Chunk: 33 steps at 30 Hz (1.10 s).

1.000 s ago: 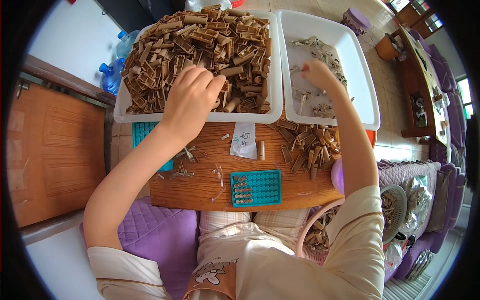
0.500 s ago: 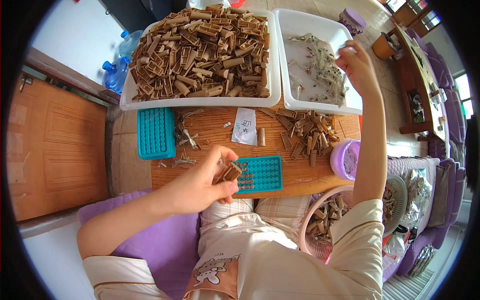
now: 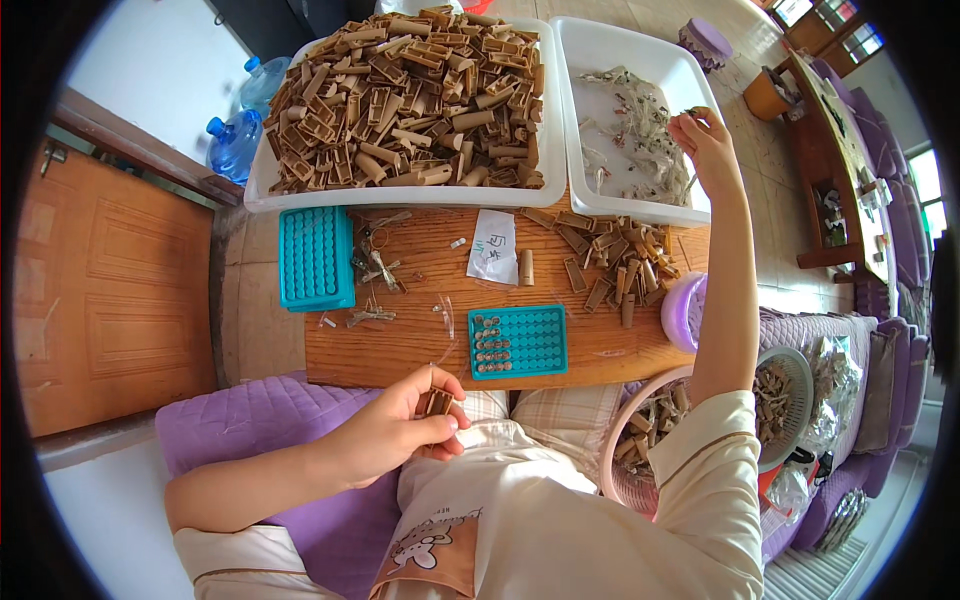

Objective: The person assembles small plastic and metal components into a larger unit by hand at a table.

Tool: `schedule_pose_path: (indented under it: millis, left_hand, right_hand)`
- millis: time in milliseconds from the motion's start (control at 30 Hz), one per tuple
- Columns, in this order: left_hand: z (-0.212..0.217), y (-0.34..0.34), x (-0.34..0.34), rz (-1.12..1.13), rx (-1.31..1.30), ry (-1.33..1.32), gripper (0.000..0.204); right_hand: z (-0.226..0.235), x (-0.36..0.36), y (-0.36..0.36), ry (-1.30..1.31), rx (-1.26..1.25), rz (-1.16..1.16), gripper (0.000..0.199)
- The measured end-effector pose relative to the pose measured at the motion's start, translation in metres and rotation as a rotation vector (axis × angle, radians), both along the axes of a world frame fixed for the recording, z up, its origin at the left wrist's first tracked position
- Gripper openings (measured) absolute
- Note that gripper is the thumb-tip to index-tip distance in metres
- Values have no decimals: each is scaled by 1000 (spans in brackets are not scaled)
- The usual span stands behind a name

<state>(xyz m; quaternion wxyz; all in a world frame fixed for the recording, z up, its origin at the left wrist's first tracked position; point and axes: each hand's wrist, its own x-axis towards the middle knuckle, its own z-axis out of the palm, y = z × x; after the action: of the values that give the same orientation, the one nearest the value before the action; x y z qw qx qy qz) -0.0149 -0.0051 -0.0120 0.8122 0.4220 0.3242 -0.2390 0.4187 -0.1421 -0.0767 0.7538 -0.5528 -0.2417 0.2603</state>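
Bare board (image 3: pixel 420 345) lies open between teal trays (image 3: pixel 517 341); brown-piece pile (image 3: pixel 612 262) crowds its right end.

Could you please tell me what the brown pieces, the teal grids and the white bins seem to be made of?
The brown pieces, one held in the left hand, look like matte moulded plastic: uniform tan colour, identical ribbed shapes, though that is uncertain. The teal grids look like plastic too: even colour, regular holes. The white bins appear to be smooth, slightly glossy plastic with thin rounded rims.

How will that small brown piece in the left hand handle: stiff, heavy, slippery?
The brown piece probably is stiff and light: the left hand pinches it with fingertips alone. Its ribbed, blocky shape, like those heaped in the white tray, likely resists rolling.
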Motion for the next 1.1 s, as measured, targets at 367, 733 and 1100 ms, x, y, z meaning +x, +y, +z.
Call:
schedule_pose_path:
  millis: [367, 733, 1100]
  left_hand:
    - [-3, 0, 2, -33, -10, 23, 21]
    - [-6, -3, 2, -73, 28, 19, 21]
    - [-9, -5, -1, -84, 4, 7, 21]
  right_hand:
    - [0, -7, -11, -42, -146, 28, 9]
    - [-11, 1, -14, -182, -201, -218, 13]
    - [-6, -2, -17, 103, 44, 187, 5]
